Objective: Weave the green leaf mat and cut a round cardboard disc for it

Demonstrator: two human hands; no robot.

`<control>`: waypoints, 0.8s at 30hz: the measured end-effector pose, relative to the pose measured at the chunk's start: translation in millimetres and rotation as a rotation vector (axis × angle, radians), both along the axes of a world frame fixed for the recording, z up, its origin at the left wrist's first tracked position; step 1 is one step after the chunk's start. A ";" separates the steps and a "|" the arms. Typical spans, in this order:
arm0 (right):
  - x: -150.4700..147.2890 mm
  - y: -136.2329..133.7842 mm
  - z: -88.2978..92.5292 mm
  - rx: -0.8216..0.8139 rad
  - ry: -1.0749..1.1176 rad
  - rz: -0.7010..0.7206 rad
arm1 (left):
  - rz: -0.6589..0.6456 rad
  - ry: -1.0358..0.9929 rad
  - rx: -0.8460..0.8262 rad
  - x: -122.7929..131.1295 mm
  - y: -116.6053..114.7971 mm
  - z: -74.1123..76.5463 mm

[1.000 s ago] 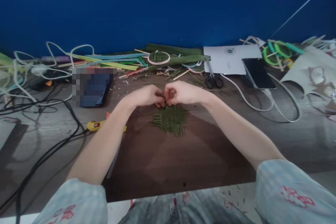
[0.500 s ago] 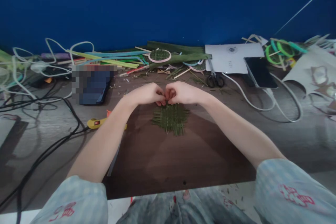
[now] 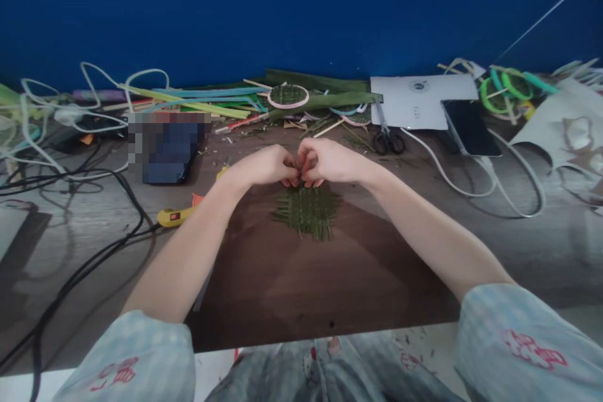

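A small mat of woven green leaf strips (image 3: 308, 212) lies on the dark table in front of me, its loose strip ends sticking out at the sides and near edge. My left hand (image 3: 277, 164) and my right hand (image 3: 321, 161) meet at its far edge. Both are closed, fingertips pinched close together over the strips there. The fingers hide the far end of the mat and exactly which strips they grip.
Black scissors (image 3: 387, 138) lie beyond my right hand, beside white paper (image 3: 417, 97) and a phone (image 3: 471, 129). A round woven piece (image 3: 288, 95) rests among leaves at the back. A yellow cutter (image 3: 174, 217) sits by my left forearm, near black cables (image 3: 113, 239).
My right hand has risen slightly, and its fingers have shifted a little. The left hand stays nearly in place. The woven mat has hardly moved.
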State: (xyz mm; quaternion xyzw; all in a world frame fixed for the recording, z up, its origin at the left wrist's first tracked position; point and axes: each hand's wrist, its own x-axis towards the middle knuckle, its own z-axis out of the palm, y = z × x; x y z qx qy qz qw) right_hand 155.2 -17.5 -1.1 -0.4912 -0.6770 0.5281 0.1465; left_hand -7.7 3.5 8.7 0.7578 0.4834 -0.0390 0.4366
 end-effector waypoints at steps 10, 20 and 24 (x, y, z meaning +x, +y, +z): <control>-1.0 -1.9 4.7 0.015 -0.023 0.018 | 0.044 -0.002 0.011 2.8 -0.5 -5.9; 0.1 0.3 3.7 -0.054 -0.014 -0.018 | -0.074 -0.033 -0.034 -3.6 1.3 3.4; 1.0 0.7 5.0 -0.081 -0.002 -0.032 | -0.114 -0.010 0.002 -5.4 1.9 3.3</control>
